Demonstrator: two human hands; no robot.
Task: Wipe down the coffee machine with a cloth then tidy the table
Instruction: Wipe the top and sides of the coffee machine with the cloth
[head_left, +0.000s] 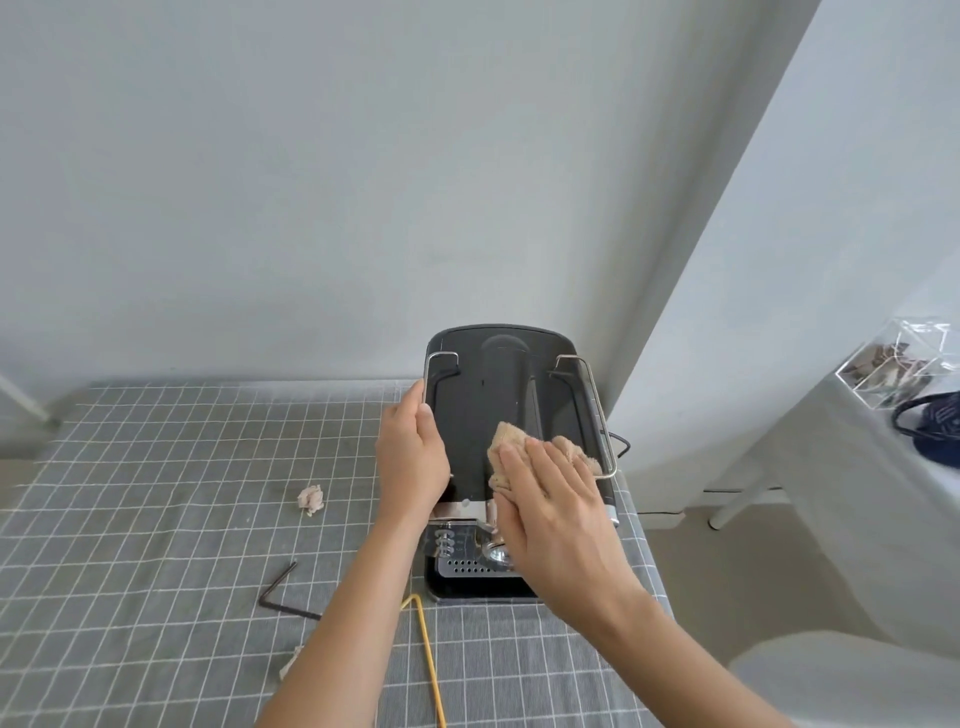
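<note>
A black coffee machine (483, 395) with metal rails on its top stands at the right end of the table, seen from above. My left hand (410, 457) grips its left side by the rail. My right hand (550, 493) lies flat on a beige cloth (511, 441), pressing it onto the front right of the machine's top. The drip tray (467, 566) and metal brew parts show below my hands.
The table has a grey grid-pattern cloth (156, 493). On it lie a crumpled paper scrap (311, 499), a black L-shaped hex key (280, 592), a yellow bent stick (428, 660) and another scrap (291, 662). Right: a second table with a clear box (893, 364).
</note>
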